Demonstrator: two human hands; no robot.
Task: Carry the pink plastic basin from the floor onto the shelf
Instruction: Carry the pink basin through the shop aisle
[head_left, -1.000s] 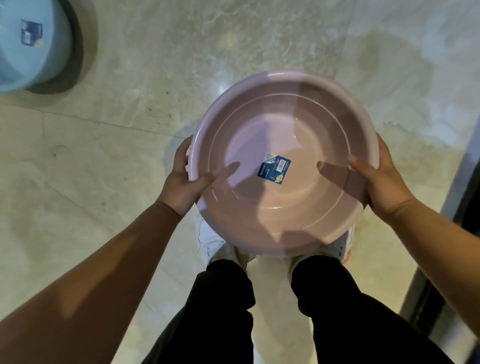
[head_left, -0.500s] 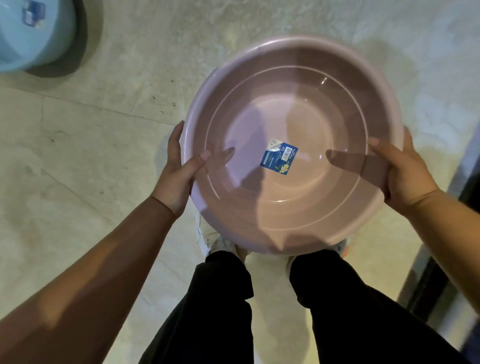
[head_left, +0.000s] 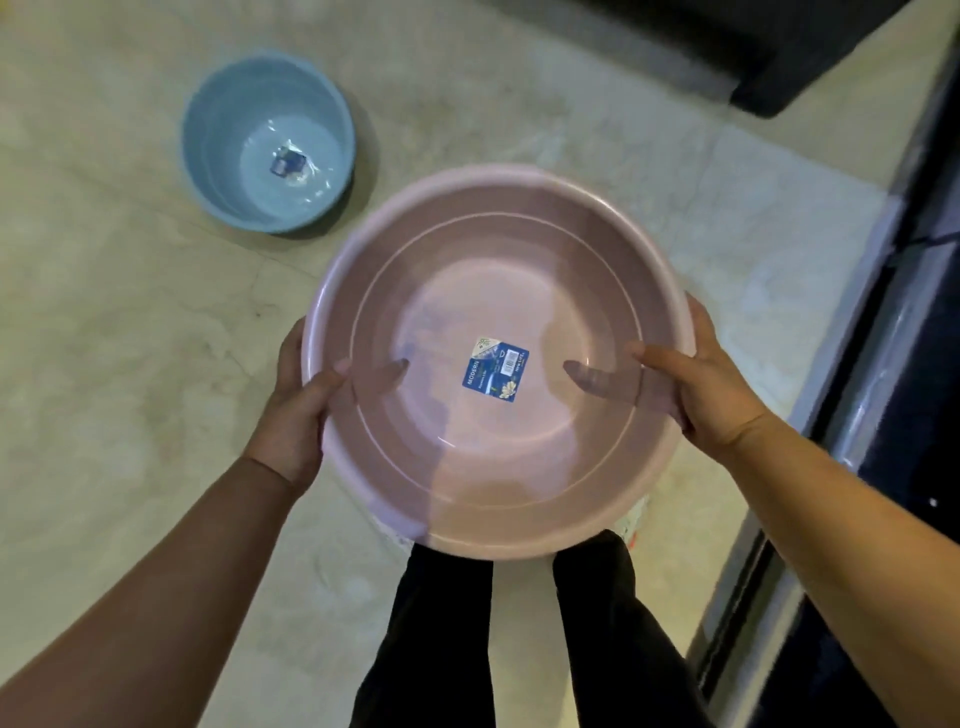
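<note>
Pink basin (head_left: 493, 467), seemingly just label (head_left: 496, 370) inside; left hand (head_left: 296, 415), right hand (head_left: 717, 395) clamped on rim

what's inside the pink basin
A blue label sits on the pink basin's bottom; the left hand and right hand put thumbs inside. Fingers underneath are mostly hidden.

far left: a blue basin (head_left: 267, 143) stands upright on the pale marble-patterned floor (head_left: 104, 338), a small blue sticker (head_left: 285, 162) at the centre of its bottom. far right: a dark block (head_left: 779, 52) rests on the floor.
</note>
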